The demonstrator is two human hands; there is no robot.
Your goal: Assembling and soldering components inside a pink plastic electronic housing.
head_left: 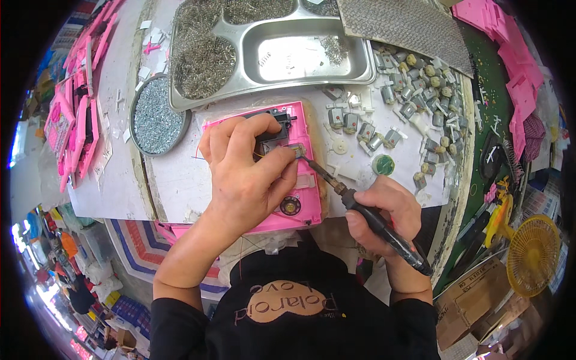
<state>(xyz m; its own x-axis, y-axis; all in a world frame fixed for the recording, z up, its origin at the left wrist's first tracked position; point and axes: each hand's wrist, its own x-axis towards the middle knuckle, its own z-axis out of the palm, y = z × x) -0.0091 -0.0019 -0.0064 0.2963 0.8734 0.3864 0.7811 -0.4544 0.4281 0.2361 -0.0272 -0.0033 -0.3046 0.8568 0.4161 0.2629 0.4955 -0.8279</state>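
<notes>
A pink plastic housing (310, 197) lies at the front middle of the worktable, with a black plastic part (287, 120) at its far side and a round dark speaker-like disc (290, 206) at its near side. My left hand (243, 180) rests over the housing, thumb and forefinger closed at a small metal part (296, 149); some fingertips and the wire ends are hidden. In my right hand (387, 210) is a black-handled soldering iron (384, 231), held like a pen. Its tip meets or nearly meets the metal part beside my left fingertips.
Beyond the housing stands a metal tray (240, 93) of springs, left of it a round dish (159, 117) of small screws. Several small motors (393, 138) and a round green-filled tin (383, 164) lie rightward. Pink shells (78, 132) pile left; a yellow fan (533, 255) stands right.
</notes>
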